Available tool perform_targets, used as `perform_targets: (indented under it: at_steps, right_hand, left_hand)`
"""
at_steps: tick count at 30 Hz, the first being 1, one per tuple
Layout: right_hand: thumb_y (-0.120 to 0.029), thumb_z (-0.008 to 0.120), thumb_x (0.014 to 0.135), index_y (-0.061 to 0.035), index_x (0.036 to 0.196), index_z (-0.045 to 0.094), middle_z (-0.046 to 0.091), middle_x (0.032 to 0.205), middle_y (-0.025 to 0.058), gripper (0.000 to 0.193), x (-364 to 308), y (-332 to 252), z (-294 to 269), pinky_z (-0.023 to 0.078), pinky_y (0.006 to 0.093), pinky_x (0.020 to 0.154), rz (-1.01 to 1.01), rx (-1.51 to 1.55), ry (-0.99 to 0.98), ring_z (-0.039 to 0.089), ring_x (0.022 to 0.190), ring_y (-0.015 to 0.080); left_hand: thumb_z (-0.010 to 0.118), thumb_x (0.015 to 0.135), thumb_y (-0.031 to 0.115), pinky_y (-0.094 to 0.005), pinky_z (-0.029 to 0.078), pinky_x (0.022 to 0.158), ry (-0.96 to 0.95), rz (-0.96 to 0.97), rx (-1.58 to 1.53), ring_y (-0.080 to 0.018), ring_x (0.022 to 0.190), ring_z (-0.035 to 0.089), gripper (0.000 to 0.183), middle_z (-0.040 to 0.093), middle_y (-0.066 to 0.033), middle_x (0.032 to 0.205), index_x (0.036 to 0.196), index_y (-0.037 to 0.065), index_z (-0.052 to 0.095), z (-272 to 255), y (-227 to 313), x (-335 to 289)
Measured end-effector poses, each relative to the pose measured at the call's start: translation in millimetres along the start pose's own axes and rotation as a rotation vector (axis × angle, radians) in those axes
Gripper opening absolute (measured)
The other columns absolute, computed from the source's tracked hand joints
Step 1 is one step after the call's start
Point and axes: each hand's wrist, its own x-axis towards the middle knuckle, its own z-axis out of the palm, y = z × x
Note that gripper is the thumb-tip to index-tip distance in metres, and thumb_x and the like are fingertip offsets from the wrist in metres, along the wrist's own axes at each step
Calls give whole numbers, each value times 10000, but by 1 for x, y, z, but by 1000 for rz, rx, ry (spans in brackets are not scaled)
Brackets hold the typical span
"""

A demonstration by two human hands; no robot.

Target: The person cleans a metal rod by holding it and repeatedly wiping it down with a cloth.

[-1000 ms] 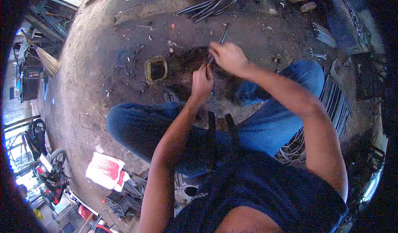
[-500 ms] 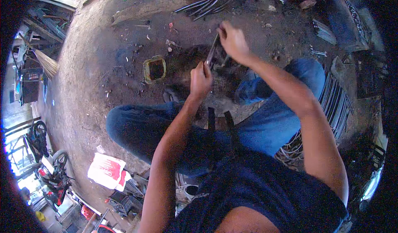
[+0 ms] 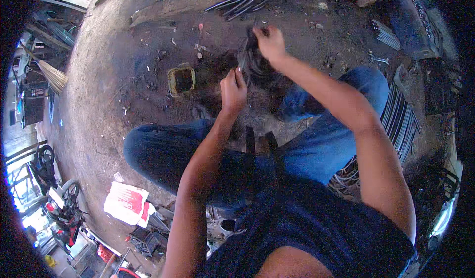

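Over the ground between my bent legs, a thin grey metal bar (image 3: 244, 57) slants up from my left hand toward my right; motion smears it, so its exact shape is hard to read. My left hand (image 3: 233, 91) is closed round its lower end, thumb on top. Farther away and to the right, my right hand (image 3: 272, 44) is closed at the upper end, its fingers partly blurred. Just under the bar lies a dark, smeared patch (image 3: 260, 65) that I cannot make out.
A square yellowish-rimmed container (image 3: 171, 82) sits left of my hands. Bent metal tubes (image 3: 247, 1) lie at the far side. Right of my knee are a stack of rods (image 3: 398, 119) and a wrench (image 3: 380, 60). A white-and-red bag (image 3: 126, 204) and a broom (image 3: 52, 75) are at left.
Both hands have shifted slightly left, and my right hand has turned a little at the wrist. The bar between them is more blurred now.
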Motion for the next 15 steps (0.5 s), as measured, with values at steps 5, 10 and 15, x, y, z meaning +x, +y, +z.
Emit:
perform_targets:
  at_steps: [5,10,15]
  right_hand:
    - [-345,659,810,40,912,604,648,894,172,402,-43,-24,11,448,351,757,140,96,-36,599,866,238]
    - [-269,651,836,22,843,621,627,780,141,293,4,-5,16,437,369,659,65,304,17,546,721,185]
    - [-302,613,864,44,908,599,639,845,115,349,-84,8,32,446,340,726,-96,36,-150,561,744,189]
  left_hand:
    - [462,932,152,-455,385,488,-44,-45,65,-422,576,563,263,526,-260,615,772,-48,521,-14,-14,-7]
    - [453,934,168,-426,386,478,-20,-13,55,-386,534,542,260,552,-229,641,793,-30,546,-7,-13,2]
    - [457,933,177,-461,397,513,40,44,58,-436,624,556,283,557,-260,669,784,-46,549,-12,-22,-4]
